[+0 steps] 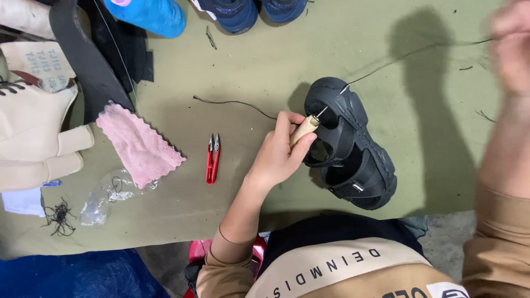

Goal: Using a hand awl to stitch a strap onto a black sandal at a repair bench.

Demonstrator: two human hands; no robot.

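The black sandal (353, 149) lies on its side on the olive-green table (248, 66), its long axis running from 11 o'clock at the toe to 5 o'clock at the heel. At its toe end sits the metal tip of a wooden-handled awl (305, 129), gripped by the left hand (279, 154), whose fingers are curled closed around the handle; the sandal lies at 3 o'clock from this hand, touching it. A dark thread (408, 54) leaves the toe toward 2 o'clock, up to the blurred right hand (510, 47), raised well apart; I cannot tell how far it is closed. The left hand is nearer the sandal. At 9 o'clock lie red thread snips (212, 159), then a pink cloth (138, 144).
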